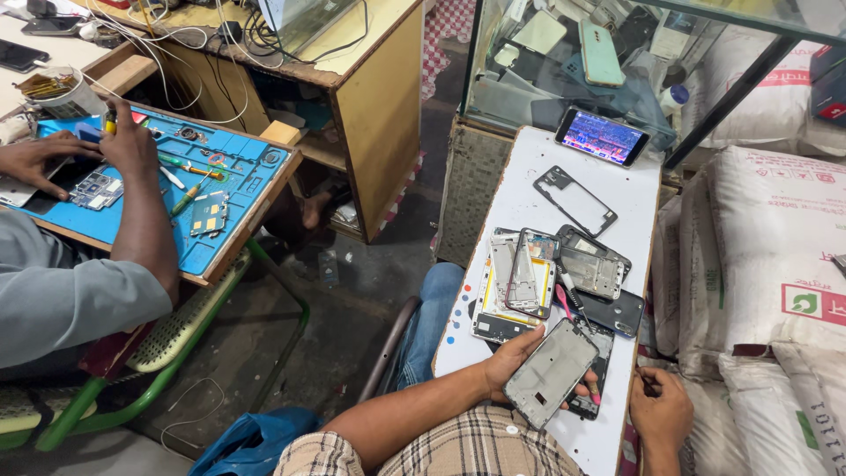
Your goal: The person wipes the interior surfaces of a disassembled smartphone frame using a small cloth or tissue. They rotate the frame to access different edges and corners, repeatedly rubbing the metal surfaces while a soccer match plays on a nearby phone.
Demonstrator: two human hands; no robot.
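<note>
The white tabletop is the long narrow board that everything else is placed against. Past its far end stands a glass showcase filled with phones and covers, and along its right edge are piled white woven sacks. Well off to its left, across a gap of dark floor, a co-worker in a grey sleeve bends over a blue work mat strewn with small tools and circuit boards, both of that person's hands on the mat.

At the far end of the tabletop lies a phone with a lit screen. Just nearer than it rests a bare black phone frame. In the middle of the tabletop sits a heap of opened phone bodies, stacked and overlapping, with a pink-handled tool poking out among them.

At the near end the left hand is curled around a grey phone middle frame, thumb on its left edge and fingers wrapped under its right side, holding it tilted just above the tabletop. The right hand rests at the tabletop's right edge, fingers loosely bent with something thin and dark between them; what it is cannot be told.
</note>
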